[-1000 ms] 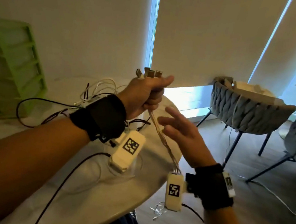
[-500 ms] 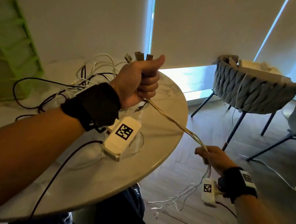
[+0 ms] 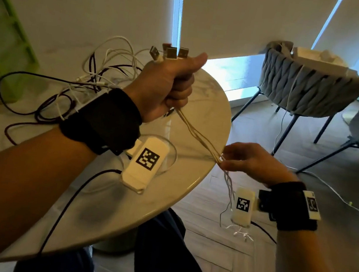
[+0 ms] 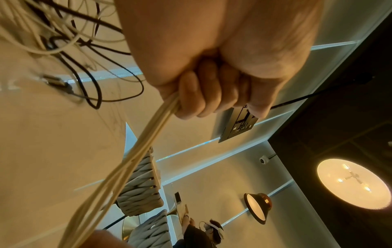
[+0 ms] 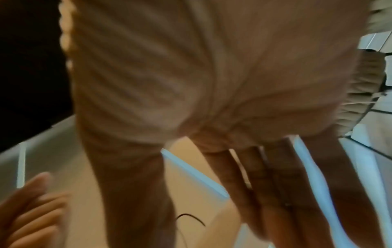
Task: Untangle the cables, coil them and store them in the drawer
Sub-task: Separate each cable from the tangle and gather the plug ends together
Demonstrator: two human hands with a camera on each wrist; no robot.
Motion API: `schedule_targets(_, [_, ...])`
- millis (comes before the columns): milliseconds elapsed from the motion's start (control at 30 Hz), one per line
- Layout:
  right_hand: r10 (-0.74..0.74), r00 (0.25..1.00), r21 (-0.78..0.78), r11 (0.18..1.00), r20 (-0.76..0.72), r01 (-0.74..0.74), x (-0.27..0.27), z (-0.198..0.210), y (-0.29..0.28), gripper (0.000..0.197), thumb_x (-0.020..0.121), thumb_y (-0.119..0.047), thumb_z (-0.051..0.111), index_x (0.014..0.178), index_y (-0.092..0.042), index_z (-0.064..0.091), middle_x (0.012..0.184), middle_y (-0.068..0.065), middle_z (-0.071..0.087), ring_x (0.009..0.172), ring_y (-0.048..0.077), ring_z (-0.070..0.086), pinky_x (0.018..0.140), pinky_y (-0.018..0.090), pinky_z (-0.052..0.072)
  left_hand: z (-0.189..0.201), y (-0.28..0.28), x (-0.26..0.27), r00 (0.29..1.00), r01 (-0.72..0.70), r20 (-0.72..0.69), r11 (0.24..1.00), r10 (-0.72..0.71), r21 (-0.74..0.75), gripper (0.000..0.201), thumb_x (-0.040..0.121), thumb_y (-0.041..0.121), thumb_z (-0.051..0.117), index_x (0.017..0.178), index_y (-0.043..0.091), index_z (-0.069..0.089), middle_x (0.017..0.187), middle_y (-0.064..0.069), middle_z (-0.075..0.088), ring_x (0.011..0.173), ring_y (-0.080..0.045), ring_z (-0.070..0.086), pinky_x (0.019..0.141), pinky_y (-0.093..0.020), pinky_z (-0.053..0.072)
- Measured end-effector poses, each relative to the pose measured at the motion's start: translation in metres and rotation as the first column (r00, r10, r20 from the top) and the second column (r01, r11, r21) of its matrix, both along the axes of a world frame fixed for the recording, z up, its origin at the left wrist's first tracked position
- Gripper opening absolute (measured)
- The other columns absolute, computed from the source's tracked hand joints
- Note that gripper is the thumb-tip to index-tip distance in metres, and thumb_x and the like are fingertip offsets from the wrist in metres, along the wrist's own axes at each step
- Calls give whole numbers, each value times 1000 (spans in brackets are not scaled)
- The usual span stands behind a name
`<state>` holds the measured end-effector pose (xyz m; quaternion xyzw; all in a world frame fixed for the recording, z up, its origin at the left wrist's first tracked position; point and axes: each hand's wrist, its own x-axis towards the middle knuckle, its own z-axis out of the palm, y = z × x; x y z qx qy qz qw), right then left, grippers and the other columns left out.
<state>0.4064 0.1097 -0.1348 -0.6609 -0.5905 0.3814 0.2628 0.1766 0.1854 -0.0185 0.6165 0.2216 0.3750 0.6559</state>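
My left hand [image 3: 181, 83] is raised over the round table and grips a bundle of white cables [image 3: 199, 136] in a fist. Several USB plugs [image 3: 171, 53] stick up above the thumb. The left wrist view shows the same fist [image 4: 212, 94] with the strands [image 4: 131, 161] running out below the fingers. The bundle slopes down past the table edge to my right hand [image 3: 225, 156], which pinches it between thumb and fingers. Below that hand the loose ends [image 3: 230, 195] hang toward the floor. The right wrist view is blurred.
A tangle of white and dark cables [image 3: 105, 66] lies at the back of the marble table [image 3: 190, 183]. A green drawer unit [image 3: 8, 44] stands at the far left. Two grey woven chairs [image 3: 299, 83] stand on the floor to the right.
My right hand slid down the bundle away from the table, then came back up to the table edge. The left fist kept its grip on the plug ends.
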Motion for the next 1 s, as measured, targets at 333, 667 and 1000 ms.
schedule_targets(333, [251, 961, 328, 923, -118, -201, -59, 71, -26, 26, 97, -21, 51, 122, -19, 58, 105, 1, 68, 98, 11, 66, 87, 24, 53, -9, -32, 15, 996, 22, -93, 991, -10, 129, 45, 99, 23, 50, 55, 21, 42, 46, 8, 33, 40, -9, 26, 41, -21, 28])
schedule_targets(667, [385, 808, 114, 920, -447, -375, -41, 29, -24, 32, 101, -26, 37, 82, -14, 59, 70, 2, 45, 59, 12, 40, 57, 22, 40, -2, -56, 8, 997, -26, 77, 998, 31, -59, 51, 100, 39, 42, 56, 18, 26, 46, 4, 22, 45, -13, 15, 43, -26, 22])
schedule_targets(1000, [-339, 940, 542, 796, 33, 268, 21, -38, -12, 19, 96, -21, 56, 91, -12, 71, 77, 4, 65, 79, 26, 63, 66, 23, 42, 1, -43, 25, 964, -135, 181, 945, 194, -297, 55, 95, 45, 51, 49, 17, 42, 62, -1, 51, 59, -16, 53, 71, -32, 47])
